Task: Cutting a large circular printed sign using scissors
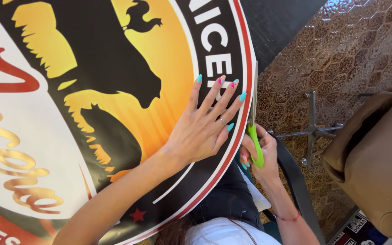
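Now the left hand (200, 131) is lying flat on a big round sign (91, 113), its fingers (214, 97) spread apart and pressing down on the black band just inside the sign's red rim. The nails are painted teal and pink, and 1 finger is wearing a thin ring.

Just outside that rim, the right hand (257, 156) is gripping scissors (254, 136) with green handles, its fingers closed through and around them. The blades are pointing up along the sign's right edge and touching it, with a thin strip of pale trim standing at the blades. A red string is circling the right wrist.

The sign is filling most of the view, showing black animal shapes on an orange ground, a white field with gold and red script to the left, and a small red star low on the black band. I cannot tell whether a table is carrying it.

Below the sign's lower edge, the person's dark trousers and white top are showing. Right of the sign, a chair base (313, 130) is standing on a brown patterned floor (341, 50), and further right a tan seat (377, 149) is rising near the frame's edge.
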